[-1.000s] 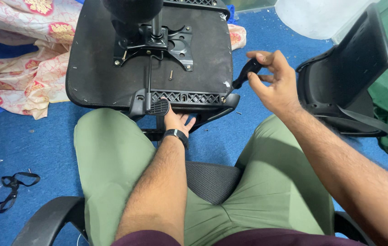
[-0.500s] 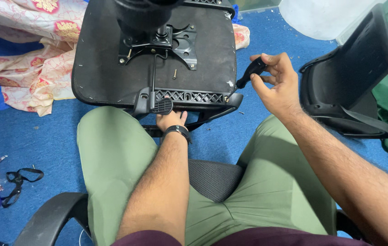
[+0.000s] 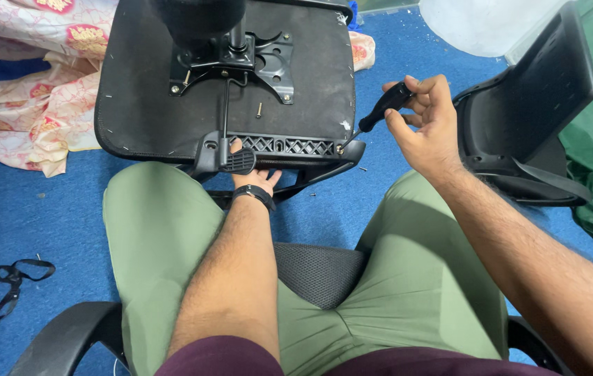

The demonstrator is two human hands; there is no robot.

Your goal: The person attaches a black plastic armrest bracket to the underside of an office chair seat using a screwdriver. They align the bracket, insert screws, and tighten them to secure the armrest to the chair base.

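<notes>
An upturned black office chair seat [image 3: 136, 104] lies on the floor in front of my knees, its metal mechanism plate [image 3: 241, 59] and black column facing up. My right hand [image 3: 429, 129] grips a black-handled screwdriver [image 3: 383, 108], whose tip sits at a screw on the seat's near right corner bracket [image 3: 342, 147]. My left hand [image 3: 255, 179], with a black band on the wrist, holds the seat's near edge from below, just beside the black lever paddle [image 3: 239, 161]. A loose screw [image 3: 259, 109] rests on the seat underside.
A black chair backrest [image 3: 533, 97] stands at the right. Patterned cloth [image 3: 25, 90] lies at the left on the blue carpet [image 3: 53, 216], with a black strap [image 3: 14, 278] near my left knee. I sit on a mesh chair [image 3: 317, 271] with black armrests. Green cloth lies far right.
My right hand has brought the screwdriver down so its tip meets the screw on the seat's corner bracket. The view has drifted slightly; my left hand stays on the seat edge.
</notes>
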